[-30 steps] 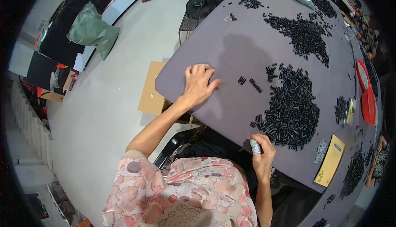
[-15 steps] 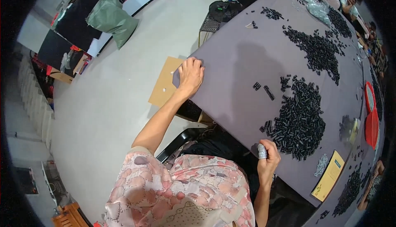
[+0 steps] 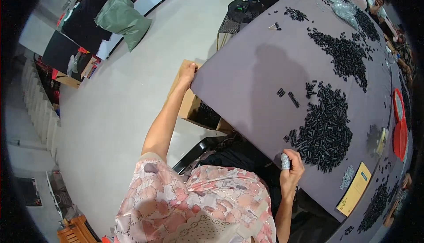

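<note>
My left hand (image 3: 187, 75) is at the table's left corner, its fingers closed on the flap of a cardboard box (image 3: 187, 106) below the table edge. Black pieces (image 3: 206, 115) show inside the box. My right hand (image 3: 291, 168) rests at the near table edge with curled fingers, and silver wrapping covers one digit. Whether anything is inside that fist is hidden. Just beyond it lies a big pile of small black cylindrical pieces (image 3: 327, 130). A few pieces stand apart in a short row (image 3: 293, 99) and a little cluster (image 3: 281, 92).
More black piles (image 3: 344, 57) spread along the grey-covered table (image 3: 234, 84). To the right are a yellow card (image 3: 354, 189), small silvery pieces (image 3: 347, 177) and red baskets (image 3: 399, 139). Other people sit around the far side. A green sack (image 3: 123, 18) is at the upper left.
My left hand has moved off the tabletop corner, down and left to the box flap. The flap is tilted, and the box's black contents show more. My right hand stays at the table edge.
</note>
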A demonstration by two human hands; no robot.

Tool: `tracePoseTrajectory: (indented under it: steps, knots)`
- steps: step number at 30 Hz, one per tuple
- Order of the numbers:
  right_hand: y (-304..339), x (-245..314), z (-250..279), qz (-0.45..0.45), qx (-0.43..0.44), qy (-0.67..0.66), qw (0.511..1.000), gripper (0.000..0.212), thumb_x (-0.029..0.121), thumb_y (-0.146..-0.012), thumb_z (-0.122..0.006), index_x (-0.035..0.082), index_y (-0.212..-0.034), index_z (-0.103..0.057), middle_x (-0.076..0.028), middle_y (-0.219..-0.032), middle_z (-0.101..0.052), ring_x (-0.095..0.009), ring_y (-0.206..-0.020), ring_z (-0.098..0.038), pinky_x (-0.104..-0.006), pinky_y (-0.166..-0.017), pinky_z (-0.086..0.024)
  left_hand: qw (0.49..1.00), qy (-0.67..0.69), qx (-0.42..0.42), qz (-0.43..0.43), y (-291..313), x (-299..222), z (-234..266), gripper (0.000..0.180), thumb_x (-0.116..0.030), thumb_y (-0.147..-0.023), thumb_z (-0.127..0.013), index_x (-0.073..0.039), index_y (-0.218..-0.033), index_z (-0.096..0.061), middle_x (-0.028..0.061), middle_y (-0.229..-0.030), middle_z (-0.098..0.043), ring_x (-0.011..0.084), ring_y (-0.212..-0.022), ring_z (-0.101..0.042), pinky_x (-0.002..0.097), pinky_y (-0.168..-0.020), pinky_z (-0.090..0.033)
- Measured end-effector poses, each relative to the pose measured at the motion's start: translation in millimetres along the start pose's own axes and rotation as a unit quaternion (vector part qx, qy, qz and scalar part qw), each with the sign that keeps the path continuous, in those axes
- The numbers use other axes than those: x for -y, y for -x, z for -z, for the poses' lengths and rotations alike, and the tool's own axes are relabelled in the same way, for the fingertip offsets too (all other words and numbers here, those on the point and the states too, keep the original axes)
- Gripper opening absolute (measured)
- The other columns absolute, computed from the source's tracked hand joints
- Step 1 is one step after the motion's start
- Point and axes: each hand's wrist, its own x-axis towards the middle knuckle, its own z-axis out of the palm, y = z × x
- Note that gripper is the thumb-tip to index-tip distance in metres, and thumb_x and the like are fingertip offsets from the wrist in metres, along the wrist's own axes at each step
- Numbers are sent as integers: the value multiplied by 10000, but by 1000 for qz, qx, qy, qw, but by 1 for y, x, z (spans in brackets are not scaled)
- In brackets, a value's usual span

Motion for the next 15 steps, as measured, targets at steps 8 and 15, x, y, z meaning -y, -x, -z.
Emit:
tracePoseTrajectory:
  steps: [8,15]
  knots:
    - [4,3,11,-34,5,-18,999,276,-91,-724,-541,6,-970,-619,-145,-939,-617,-271,-866,-608,-315,-776,-472,997,8,66,34,-8,15,-12,383,-348,-873,-557,11,-969,-652,69,-864,-635,148,-755,-566,323,-659,-479]
    - [6,-3,27,12,24,-60,998,340,-106,-696,-544,11,-1011,-600,-144,-966,-599,-319,-898,-592,-372,-778,-484,929,-263,-104,-238,-26,28,18,295,-227,-897,-541,17,-1050,-603,156,-995,-637,282,-888,-592,382,-823,-454]
